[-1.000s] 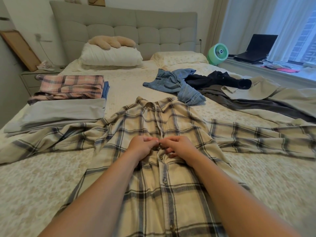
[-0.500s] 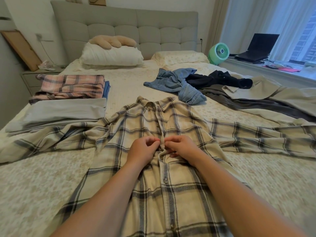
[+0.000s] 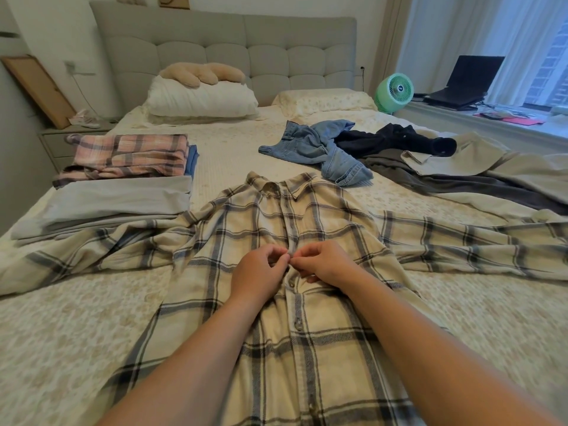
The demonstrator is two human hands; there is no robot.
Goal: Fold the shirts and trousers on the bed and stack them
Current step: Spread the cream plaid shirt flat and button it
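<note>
A cream plaid shirt [image 3: 310,333] lies face up on the bed [image 3: 61,327], collar away from me, both sleeves spread out sideways. My left hand [image 3: 261,273] and my right hand [image 3: 325,264] meet at the button placket in the middle of the chest, each pinching the fabric edge there. Buttons below my hands look fastened. At the far left sits a stack of folded clothes: a pink plaid garment [image 3: 129,155] over blue and grey folded pieces [image 3: 116,201]. Unfolded blue jeans [image 3: 319,152], a black garment [image 3: 396,141], dark grey trousers [image 3: 461,186] and beige trousers [image 3: 507,167] lie at the right.
White pillow [image 3: 199,99] with a beige plush [image 3: 199,73] and a second pillow [image 3: 322,99] lie by the grey headboard [image 3: 230,44]. A green fan [image 3: 395,90] and a laptop [image 3: 467,78] stand by the window. A nightstand [image 3: 61,139] is at the left.
Both hands have shifted slightly up the placket and their fingertips now pinch together at one spot; the shirt lies as before.
</note>
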